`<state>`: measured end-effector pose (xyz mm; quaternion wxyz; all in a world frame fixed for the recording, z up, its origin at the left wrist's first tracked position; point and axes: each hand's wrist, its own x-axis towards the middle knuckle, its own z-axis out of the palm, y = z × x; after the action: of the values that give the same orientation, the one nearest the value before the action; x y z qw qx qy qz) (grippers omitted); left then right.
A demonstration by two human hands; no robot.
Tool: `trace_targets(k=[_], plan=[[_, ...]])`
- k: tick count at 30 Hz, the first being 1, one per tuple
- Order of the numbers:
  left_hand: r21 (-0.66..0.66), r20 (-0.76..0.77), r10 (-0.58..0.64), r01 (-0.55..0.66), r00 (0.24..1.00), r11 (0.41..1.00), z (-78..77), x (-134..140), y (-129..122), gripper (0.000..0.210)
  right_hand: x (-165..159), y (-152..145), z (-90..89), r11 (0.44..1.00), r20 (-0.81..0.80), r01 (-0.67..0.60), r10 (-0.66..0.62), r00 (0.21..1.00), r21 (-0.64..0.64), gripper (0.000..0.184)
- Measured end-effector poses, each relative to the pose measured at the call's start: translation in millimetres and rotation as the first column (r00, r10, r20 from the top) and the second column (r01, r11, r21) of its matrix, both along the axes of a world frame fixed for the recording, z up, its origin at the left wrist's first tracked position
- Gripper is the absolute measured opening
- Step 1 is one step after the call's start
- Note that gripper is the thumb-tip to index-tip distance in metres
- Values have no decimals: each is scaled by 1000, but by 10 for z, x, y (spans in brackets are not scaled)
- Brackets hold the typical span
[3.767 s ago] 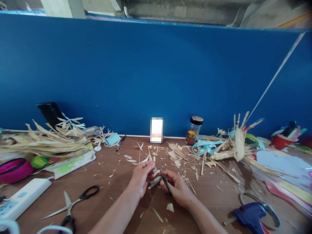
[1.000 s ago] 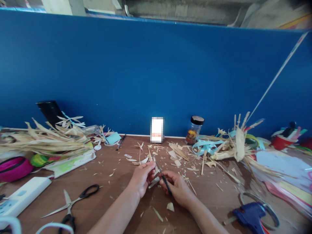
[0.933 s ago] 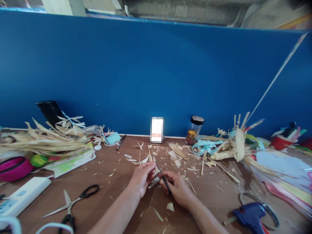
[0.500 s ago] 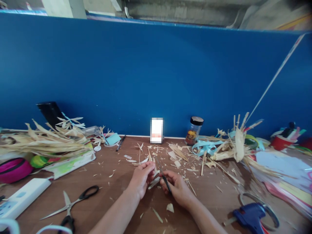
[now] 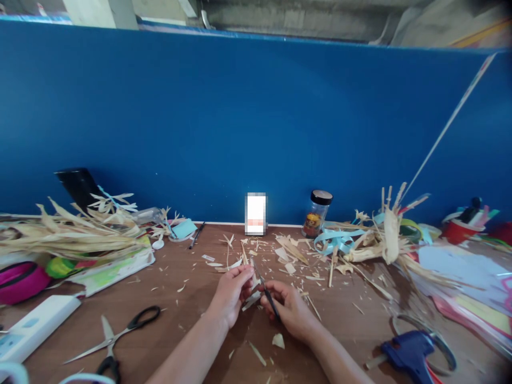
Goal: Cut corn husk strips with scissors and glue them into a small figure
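Little had shifted since the earlier frames: both hands kept to the same spot at the near middle of the surface [image 5: 192, 298], and only the view drifted slightly. The left hand [image 5: 231, 293] was pinched around a pale husk strip [image 5: 251, 300], holding it just above the wood. The right hand [image 5: 288, 310] was clenched around small dark scissors [image 5: 267, 296], their blades against the strip.

Judging by the litter, the trimming looked well advanced: husk scraps [image 5: 280, 256] lay scattered beyond the hands and a few cut chips [image 5: 278, 340] sat just in front of them. The strip was not yet cut free, so some shaping seemed left.

The strip's long axis ran slantwise, its far end rising toward the blue partition [image 5: 256, 122] and its near end dipping left toward the person. The scissors crossed it, tips pointing away and to the left, handles buried in the palm. Larger black-handled scissors [image 5: 120, 333] lay unused to the left, a glue gun [image 5: 410, 354] to the right.
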<state>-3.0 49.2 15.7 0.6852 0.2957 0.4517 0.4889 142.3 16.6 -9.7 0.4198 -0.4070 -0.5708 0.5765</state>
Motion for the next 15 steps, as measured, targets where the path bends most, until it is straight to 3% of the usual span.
trace_targets(k=[9, 15], plan=[[-18, 96, 123, -122, 988, 992, 39, -3, 3, 23, -10, 3, 42, 999, -8, 34, -34, 999, -16, 30], [-70, 174, 144, -134, 974, 989, 26, 3, 17, 15, -5, 12, 36, 998, -11, 46, -46, 999, -33, 33]])
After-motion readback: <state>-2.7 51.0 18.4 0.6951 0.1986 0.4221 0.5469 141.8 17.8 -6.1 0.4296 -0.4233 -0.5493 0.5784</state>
